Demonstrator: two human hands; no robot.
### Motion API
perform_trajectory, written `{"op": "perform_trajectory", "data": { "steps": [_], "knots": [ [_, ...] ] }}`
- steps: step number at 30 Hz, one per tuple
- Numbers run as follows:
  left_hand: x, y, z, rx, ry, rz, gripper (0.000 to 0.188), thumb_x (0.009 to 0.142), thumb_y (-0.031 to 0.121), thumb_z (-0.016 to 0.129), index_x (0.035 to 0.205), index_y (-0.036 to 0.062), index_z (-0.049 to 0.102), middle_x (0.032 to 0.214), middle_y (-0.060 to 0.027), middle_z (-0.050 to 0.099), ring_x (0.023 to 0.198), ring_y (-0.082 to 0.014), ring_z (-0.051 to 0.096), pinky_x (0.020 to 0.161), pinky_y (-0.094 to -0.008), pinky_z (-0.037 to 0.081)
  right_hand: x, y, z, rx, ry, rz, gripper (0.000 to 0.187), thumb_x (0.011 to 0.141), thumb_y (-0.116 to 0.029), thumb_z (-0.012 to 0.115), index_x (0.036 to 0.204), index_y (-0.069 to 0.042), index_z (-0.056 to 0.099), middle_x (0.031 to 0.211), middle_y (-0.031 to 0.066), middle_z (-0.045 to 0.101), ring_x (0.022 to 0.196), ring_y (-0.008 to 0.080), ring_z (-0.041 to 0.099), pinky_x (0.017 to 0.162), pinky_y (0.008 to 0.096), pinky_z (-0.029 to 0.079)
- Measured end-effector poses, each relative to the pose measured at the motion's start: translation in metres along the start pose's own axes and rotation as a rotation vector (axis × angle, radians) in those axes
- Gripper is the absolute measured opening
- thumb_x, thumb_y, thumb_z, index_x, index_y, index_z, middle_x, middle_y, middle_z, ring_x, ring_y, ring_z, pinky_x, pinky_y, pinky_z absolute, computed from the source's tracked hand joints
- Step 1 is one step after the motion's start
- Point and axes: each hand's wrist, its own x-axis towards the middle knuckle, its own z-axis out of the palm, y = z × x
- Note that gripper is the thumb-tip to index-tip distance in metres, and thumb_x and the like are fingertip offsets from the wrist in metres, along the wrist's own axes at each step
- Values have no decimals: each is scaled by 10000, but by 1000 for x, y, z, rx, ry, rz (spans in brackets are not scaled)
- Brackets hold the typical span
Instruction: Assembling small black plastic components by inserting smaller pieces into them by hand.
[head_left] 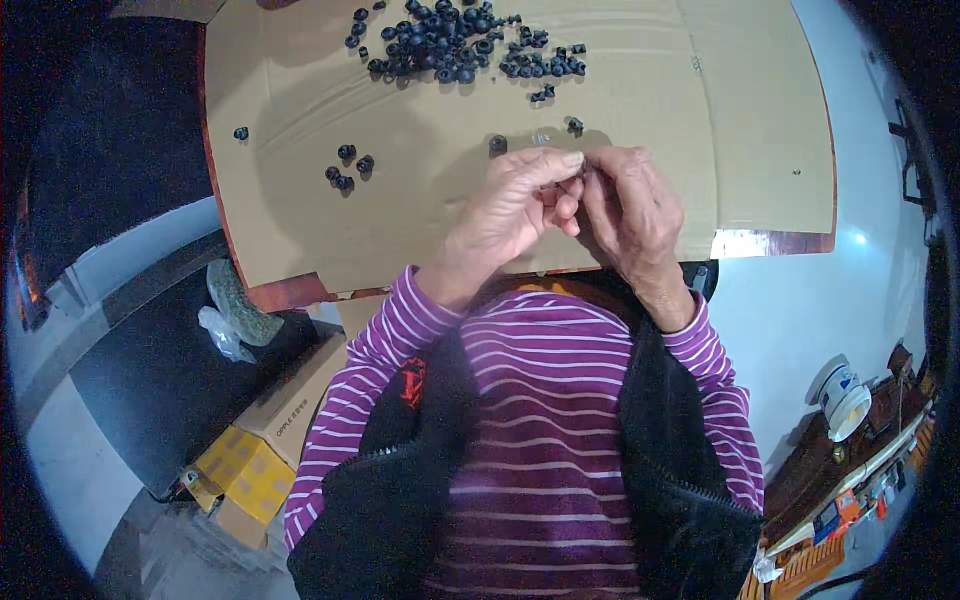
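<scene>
Over the near part of the cardboard-covered table [420, 215], my left hand [520, 200] and my right hand [637, 205] meet at the fingertips. Each is closed in a pinch, thumb against forefinger. Whatever sits between the tips is mostly hidden and too small to name. Just beyond my fingers lie a round black piece [498, 145], a small clear piece [541, 138] and a small black part [575, 126]. A heap of round black parts [435, 45] spreads at the far side, beside smaller black pieces [545, 67].
Several black parts [346, 168] lie in a group left of my hands, and one black part [241, 133] is near the left edge. Below left stand a cardboard box [290, 400] with yellow tape and a clear plastic bag [226, 335]. A white bucket [845, 405] is at the right.
</scene>
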Motion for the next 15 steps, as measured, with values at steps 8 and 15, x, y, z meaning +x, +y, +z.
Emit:
{"op": "perform_trajectory", "data": {
  "steps": [8, 15],
  "knots": [
    [7, -1, 7, 315, 39, 191, 152, 852, 133, 548, 864, -19, 560, 718, -62, 565, 550, -101, 539, 485, -253, 498, 2, -3, -9, 390, -63, 532, 106, 800, 0, 565, 903, 24, 565, 752, 48, 589, 647, 88, 562, 585, 213, 452],
    [6, -2, 14, 354, 36, 267, 176, 862, 151, 541, 882, -22, 565, 721, -63, 564, 553, -100, 540, 486, -241, 487, 0, 1, -9, 493, -27, 540, 93, 819, 9, 559, 909, 29, 573, 779, 29, 593, 699, 71, 563, 617, 193, 450]
  ]
}}
